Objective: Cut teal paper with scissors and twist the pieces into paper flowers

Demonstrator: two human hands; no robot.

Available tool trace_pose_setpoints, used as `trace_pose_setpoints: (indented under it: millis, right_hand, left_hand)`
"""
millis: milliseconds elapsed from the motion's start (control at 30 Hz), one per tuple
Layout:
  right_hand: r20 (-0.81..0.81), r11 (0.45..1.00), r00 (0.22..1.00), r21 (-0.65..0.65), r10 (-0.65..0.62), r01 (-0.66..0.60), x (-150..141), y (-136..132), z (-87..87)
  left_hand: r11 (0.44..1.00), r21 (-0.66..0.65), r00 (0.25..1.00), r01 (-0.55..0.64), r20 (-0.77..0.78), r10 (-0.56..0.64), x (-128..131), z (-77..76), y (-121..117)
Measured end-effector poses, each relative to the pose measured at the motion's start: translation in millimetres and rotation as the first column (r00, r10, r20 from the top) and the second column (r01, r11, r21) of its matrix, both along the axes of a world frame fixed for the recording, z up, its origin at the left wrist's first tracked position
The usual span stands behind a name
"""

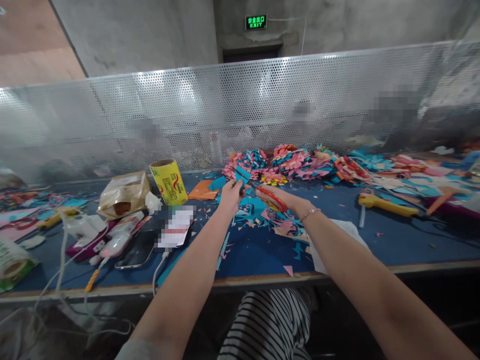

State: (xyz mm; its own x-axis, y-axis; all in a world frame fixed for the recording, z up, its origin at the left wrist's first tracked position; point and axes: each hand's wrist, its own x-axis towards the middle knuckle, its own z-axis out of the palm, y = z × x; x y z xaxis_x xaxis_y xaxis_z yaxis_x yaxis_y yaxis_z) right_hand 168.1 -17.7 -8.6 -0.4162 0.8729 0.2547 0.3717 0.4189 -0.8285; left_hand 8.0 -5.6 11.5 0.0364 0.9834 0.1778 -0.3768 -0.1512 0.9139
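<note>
My left hand [231,194] is closed on a piece of blue paper [242,176], which it holds up over the middle of the table. In my right hand [287,199] is a pair of scissors with red and yellow handles [273,198]. Their blades point up and left and meet the blue paper; whether they are cutting I cannot tell. Below both hands lie blue, pink and peach paper scraps [281,222]. Just beyond them, pink, blue and orange paper flowers [288,161] are heaped against the perforated panel.
A yellow glue gun [388,205] rests at the right. To the left stand a yellow cardboard tube [168,182] and a brown paper bag [123,195]. Phones [138,245], a purple power strip [88,242] and white cables lie nearer. A perforated metal panel [187,115] closes the back.
</note>
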Motion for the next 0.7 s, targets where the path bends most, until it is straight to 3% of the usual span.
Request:
trace_pose_setpoints:
  millis: [267,500,700]
  right_hand:
    - [-0.073,0.994,0.996,-0.093,0.053,-0.060,-2.0,-9.2,7.0]
    - [-0.194,0.976,0.978,-0.188,0.074,-0.111,-3.2,-6.5,2.5]
    - [-0.127,0.977,0.990,-0.195,0.064,-0.088,-2.3,-7.6,3.0]
  left_hand:
    - [1.000,-0.023,0.999,-0.014,0.038,0.015,-6.1,5.2,0.9]
    - [1.000,-0.023,0.998,-0.014,0.054,0.015,-6.4,4.3,1.8]
    - [0.999,-0.002,0.998,-0.039,0.053,0.039,-5.8,2.1,4.8]
